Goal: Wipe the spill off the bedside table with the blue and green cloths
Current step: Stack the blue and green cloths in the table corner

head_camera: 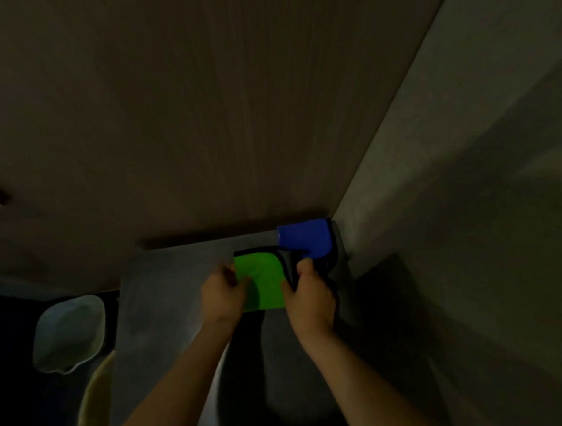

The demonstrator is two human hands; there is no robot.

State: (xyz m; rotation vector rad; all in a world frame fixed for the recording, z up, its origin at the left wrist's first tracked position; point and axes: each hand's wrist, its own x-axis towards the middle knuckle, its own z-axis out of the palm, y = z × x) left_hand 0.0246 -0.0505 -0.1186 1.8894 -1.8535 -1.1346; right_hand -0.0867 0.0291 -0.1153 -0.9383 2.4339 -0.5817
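Note:
The scene is dim. A bright green cloth (pixel 263 283) with a dark hem lies over the grey bedside table (pixel 167 280). My left hand (pixel 221 294) pinches its left edge. My right hand (pixel 309 294) grips its right edge, where a corner is folded back to show a grey underside. A blue cloth (pixel 307 239) sits folded at the table's far right corner, just beyond the green one, touching no hand. No spill is discernible in the dark.
A wood-grain wall panel (pixel 206 119) rises behind the table. A pale padded surface (pixel 464 206) borders the table on the right. Left of the table, lower down, are a whitish bowl-like object (pixel 70 338) and a yellowish rim (pixel 95 394).

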